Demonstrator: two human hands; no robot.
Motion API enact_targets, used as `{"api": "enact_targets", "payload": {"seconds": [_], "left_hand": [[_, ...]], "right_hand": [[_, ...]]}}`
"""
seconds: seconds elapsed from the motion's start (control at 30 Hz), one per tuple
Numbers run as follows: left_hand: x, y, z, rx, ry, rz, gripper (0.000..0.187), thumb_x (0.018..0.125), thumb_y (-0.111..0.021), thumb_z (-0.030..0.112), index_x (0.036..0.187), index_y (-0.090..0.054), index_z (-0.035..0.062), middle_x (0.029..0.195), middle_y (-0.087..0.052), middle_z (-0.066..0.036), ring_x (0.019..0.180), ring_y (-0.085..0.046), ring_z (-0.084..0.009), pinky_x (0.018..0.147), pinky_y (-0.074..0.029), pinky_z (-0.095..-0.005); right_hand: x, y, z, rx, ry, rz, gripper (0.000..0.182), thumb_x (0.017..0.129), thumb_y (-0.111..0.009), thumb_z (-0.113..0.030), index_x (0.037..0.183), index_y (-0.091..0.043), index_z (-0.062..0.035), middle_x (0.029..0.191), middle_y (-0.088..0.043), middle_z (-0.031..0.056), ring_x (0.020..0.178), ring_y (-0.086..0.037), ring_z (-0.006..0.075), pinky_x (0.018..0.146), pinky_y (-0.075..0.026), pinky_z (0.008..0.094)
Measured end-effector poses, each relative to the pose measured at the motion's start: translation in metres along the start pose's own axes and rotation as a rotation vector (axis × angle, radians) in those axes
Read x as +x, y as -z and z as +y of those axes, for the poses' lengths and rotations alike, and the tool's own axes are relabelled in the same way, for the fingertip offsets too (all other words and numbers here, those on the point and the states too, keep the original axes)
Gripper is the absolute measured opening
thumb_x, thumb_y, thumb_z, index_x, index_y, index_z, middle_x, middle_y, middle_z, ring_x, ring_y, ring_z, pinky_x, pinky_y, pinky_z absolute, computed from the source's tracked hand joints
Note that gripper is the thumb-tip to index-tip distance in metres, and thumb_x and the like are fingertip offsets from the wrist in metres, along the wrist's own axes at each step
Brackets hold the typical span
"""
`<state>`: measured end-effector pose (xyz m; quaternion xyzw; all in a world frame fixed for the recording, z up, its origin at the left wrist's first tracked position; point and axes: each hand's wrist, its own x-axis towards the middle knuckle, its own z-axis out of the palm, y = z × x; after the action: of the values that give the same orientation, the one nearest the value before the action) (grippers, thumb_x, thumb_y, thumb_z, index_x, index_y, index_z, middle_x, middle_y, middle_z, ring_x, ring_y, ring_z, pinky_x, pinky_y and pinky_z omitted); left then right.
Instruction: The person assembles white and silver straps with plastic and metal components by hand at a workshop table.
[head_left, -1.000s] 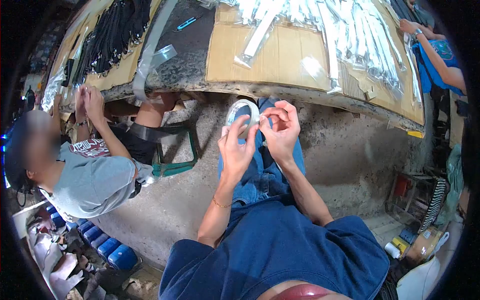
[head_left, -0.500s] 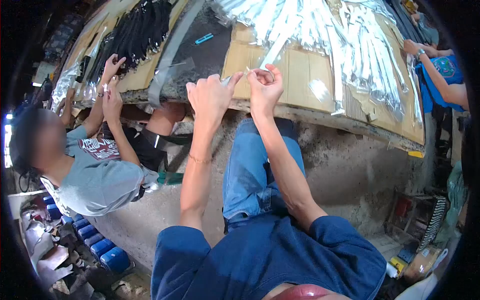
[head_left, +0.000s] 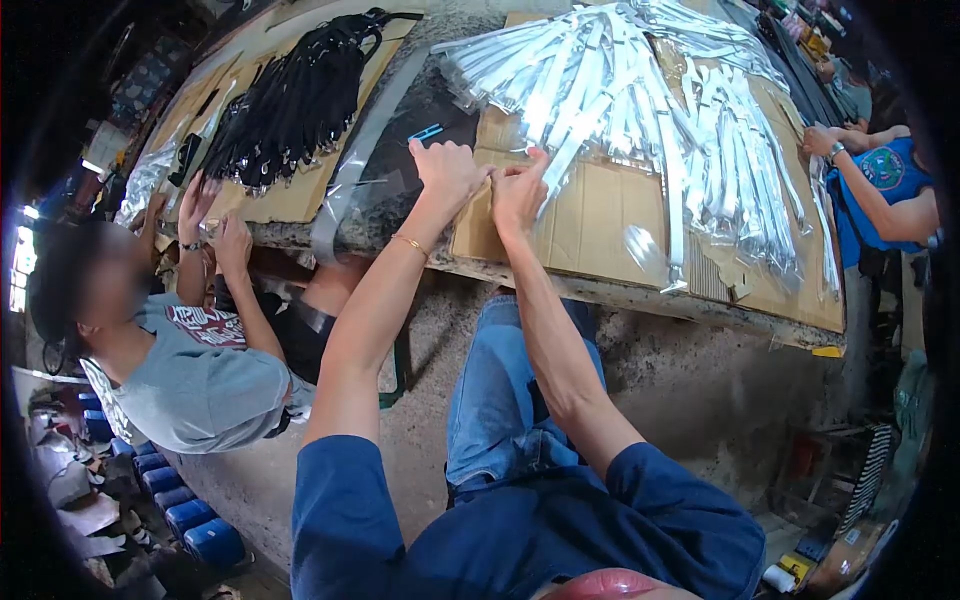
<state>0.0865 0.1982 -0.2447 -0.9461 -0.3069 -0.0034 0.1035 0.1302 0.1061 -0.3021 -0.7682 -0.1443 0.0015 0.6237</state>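
Over the near edge of the cardboard, my left hand (head_left: 452, 170) and my right hand (head_left: 518, 198) almost meet. Both are closed, with fingertips pinched together. Beside the right fingers runs a flat white strap (head_left: 574, 150) in clear plastic, reaching back to a fanned pile of white straps (head_left: 600, 75). My right hand appears to grip its near end. Whatever the left fingertips pinch is too small to make out. Just behind the left hand lies a small light-blue tool (head_left: 428, 132) on the dark tabletop.
Black straps with metal clips (head_left: 300, 100) lie on cardboard at left. A co-worker in a grey shirt (head_left: 200, 385) sits there; another in blue (head_left: 885, 180) stands at right. More bagged white straps (head_left: 735, 190) cover the right side. Blue containers (head_left: 212, 540) line the floor.
My hands have drawn closer together, and my left wrist has turned with its elbow swung outward. The view has shifted, showing more tabletop. The grey-shirted co-worker's hands have come down.
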Motion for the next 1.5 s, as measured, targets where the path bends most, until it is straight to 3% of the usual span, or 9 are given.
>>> {"api": "enact_targets", "payload": {"seconds": [0.33,0.43,0.63,0.7,0.83,1.07,1.27,1.33,1.5], "left_hand": [[0.018,-0.013,0.010,0.258,-0.121,-0.100,0.052,0.080,-0.058,0.065,0.096,-0.075,0.0186,0.093,-0.073,-0.004,0.084,-0.069,-0.0225,0.086,-0.031,-0.0585],[0.018,-0.007,0.007,0.231,-0.131,-0.130,0.052,0.080,-0.057,0.065,0.096,-0.075,0.0187,0.095,-0.072,-0.005,0.085,-0.069,-0.0233,0.090,-0.031,-0.0596],[0.012,-0.003,-0.001,0.124,-0.229,-0.080,0.047,0.087,-0.056,0.055,0.100,-0.072,0.0124,0.096,-0.071,-0.009,0.095,-0.066,-0.0264,0.094,-0.033,-0.0605],[-0.001,-0.009,-0.012,-0.078,-0.196,0.471,0.038,0.089,-0.058,0.043,0.095,-0.070,0.0079,0.092,-0.069,-0.010,0.093,-0.065,-0.0299,0.095,-0.034,-0.0580],[-0.079,0.019,0.029,-0.531,-0.146,0.704,0.013,0.082,-0.068,0.016,0.085,-0.065,0.0033,0.086,-0.064,-0.014,0.082,-0.061,-0.0324,0.073,-0.047,-0.0434],[-0.212,-0.088,0.238,-1.865,0.073,-0.419,0.028,0.089,-0.068,0.018,0.106,-0.064,-0.0043,0.094,-0.069,-0.009,0.080,-0.065,-0.0159,0.072,-0.053,-0.0294],[-0.171,-0.008,0.248,-1.447,0.183,0.056,0.031,0.089,-0.068,0.026,0.084,-0.066,-0.0048,0.072,-0.067,-0.007,0.063,-0.062,-0.0130,0.060,-0.049,-0.0273],[-0.145,-0.024,0.238,-1.731,0.143,-0.508,0.031,0.089,-0.067,0.026,0.084,-0.067,-0.0042,0.072,-0.068,-0.009,0.063,-0.063,-0.0153,0.061,-0.050,-0.0288],[-0.139,-0.023,0.248,-1.516,0.081,-0.314,0.030,0.089,-0.066,0.025,0.090,-0.066,-0.0051,0.075,-0.069,-0.010,0.065,-0.065,-0.0172,0.061,-0.051,-0.0289]], "right_hand": [[0.008,0.007,-0.005,-0.289,0.013,-0.117,0.057,0.077,-0.067,-0.012,0.126,-0.041,-0.0020,0.093,-0.066,0.0284,0.092,-0.062,0.0487,0.081,-0.047,0.0554],[0.023,0.039,-0.025,-0.404,0.125,-0.143,0.058,0.076,-0.072,-0.012,0.126,-0.046,0.0000,0.098,-0.067,0.0246,0.078,-0.068,0.0406,0.070,-0.053,0.0450],[0.013,0.165,-0.053,0.436,-0.031,-0.264,0.039,0.090,-0.067,-0.015,0.123,-0.052,-0.0018,0.089,-0.067,0.0116,0.055,-0.061,0.0126,0.046,-0.044,0.0223],[0.003,0.224,-0.025,0.392,-0.041,-0.198,0.035,0.092,-0.065,-0.015,0.122,-0.052,-0.0030,0.092,-0.067,0.0108,0.057,-0.060,0.0113,0.046,-0.041,0.0202],[-0.017,0.322,0.037,0.294,-0.119,0.011,0.029,0.095,-0.061,-0.013,0.121,-0.055,-0.0046,0.096,-0.068,0.0086,0.075,-0.062,0.0095,0.060,-0.044,0.0207],[-0.037,0.360,0.090,-0.085,0.002,0.145,0.046,0.087,-0.067,-0.005,0.130,-0.049,-0.0055,0.104,-0.067,0.0070,0.093,-0.063,0.0160,0.081,-0.051,0.0292],[-0.010,0.321,0.078,-0.365,0.195,-0.111,0.061,0.083,-0.069,-0.003,0.136,-0.040,-0.0073,0.106,-0.064,0.0159,0.088,-0.066,0.0260,0.076,-0.052,0.0370],[-0.007,0.306,0.077,-0.294,0.156,-0.085,0.065,0.081,-0.069,-0.002,0.137,-0.037,-0.0075,0.108,-0.062,0.0168,0.086,-0.066,0.0258,0.076,-0.053,0.0373],[0.006,0.293,0.080,-0.145,0.089,-0.034,0.075,0.077,-0.072,0.004,0.140,-0.033,-0.0065,0.108,-0.051,0.0168,0.079,-0.065,0.0224,0.068,-0.053,0.0342]]}}
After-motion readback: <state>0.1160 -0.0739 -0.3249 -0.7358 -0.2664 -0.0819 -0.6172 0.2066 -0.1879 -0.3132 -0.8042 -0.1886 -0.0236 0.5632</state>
